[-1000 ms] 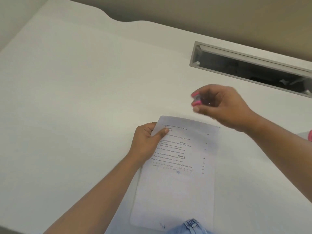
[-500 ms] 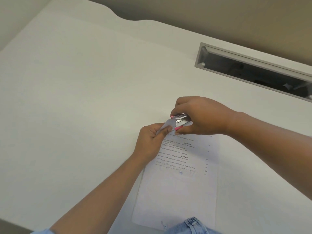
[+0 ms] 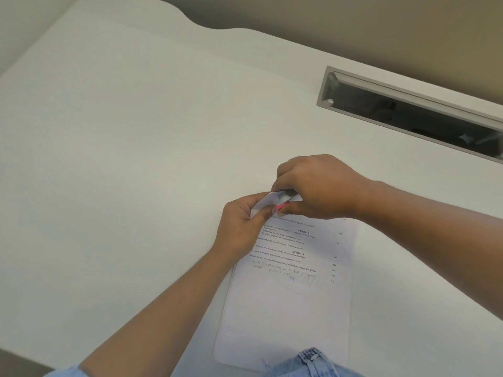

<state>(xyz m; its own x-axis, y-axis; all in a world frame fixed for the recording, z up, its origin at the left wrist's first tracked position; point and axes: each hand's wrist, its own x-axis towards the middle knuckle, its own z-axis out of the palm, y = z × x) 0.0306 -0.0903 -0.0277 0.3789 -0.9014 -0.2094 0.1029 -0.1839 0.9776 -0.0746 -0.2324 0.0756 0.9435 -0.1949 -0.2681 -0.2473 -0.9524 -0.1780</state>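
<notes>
The left hand point(image 3: 239, 227) is pinching the far left corner of the printed question paper point(image 3: 294, 300), thumb and curled fingers lifting that corner off the white desk point(image 3: 136, 159). The right hand point(image 3: 318, 186) is gripping a small pink-and-metal stapler point(image 3: 285, 197), fingers curled over it and thumb beneath, and the stapler's mouth is sitting on the raised corner. The rest of the paper is lying flat toward the desk's near edge, right of the middle, with its lower end reaching a fold of blue denim point(image 3: 313, 363). A grey recessed cable slot point(image 3: 408, 115) is running along the far right edge, well apart from the hands.
</notes>
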